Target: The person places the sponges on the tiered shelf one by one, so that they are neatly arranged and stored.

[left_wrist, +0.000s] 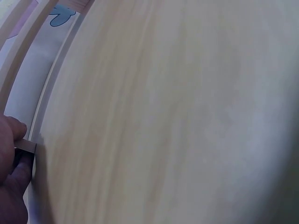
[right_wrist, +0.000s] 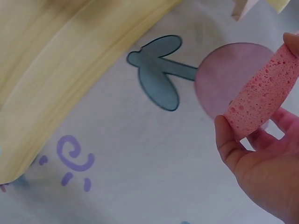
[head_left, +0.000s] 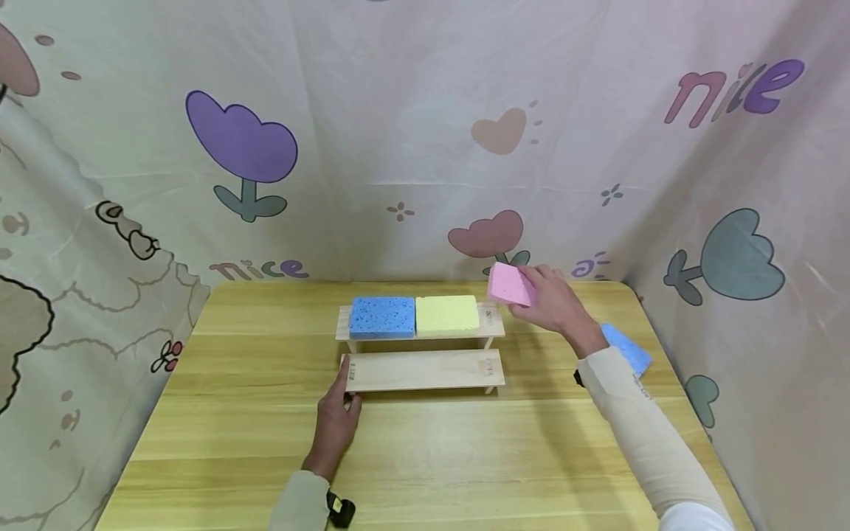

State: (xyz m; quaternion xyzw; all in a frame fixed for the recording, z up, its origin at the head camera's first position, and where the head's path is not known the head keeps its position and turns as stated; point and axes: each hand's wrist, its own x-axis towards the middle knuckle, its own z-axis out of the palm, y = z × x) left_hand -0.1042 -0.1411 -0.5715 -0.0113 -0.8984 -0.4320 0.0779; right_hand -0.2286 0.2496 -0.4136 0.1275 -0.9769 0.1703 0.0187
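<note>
High over the back right of the table, my right hand holds a pink sponge between thumb and fingers. The right wrist view shows the porous side of this pink sponge up close. My left hand grips the left end of the front tier of a small two-tier wooden stand, thumb low and index finger along its edge. Side by side on the back tier lie a blue sponge at left and a yellow sponge, with bare wood to the right of the yellow one.
Another blue sponge lies on the wooden table at the right, partly hidden behind the right forearm. A printed cloth hangs along the back and both sides of the table.
</note>
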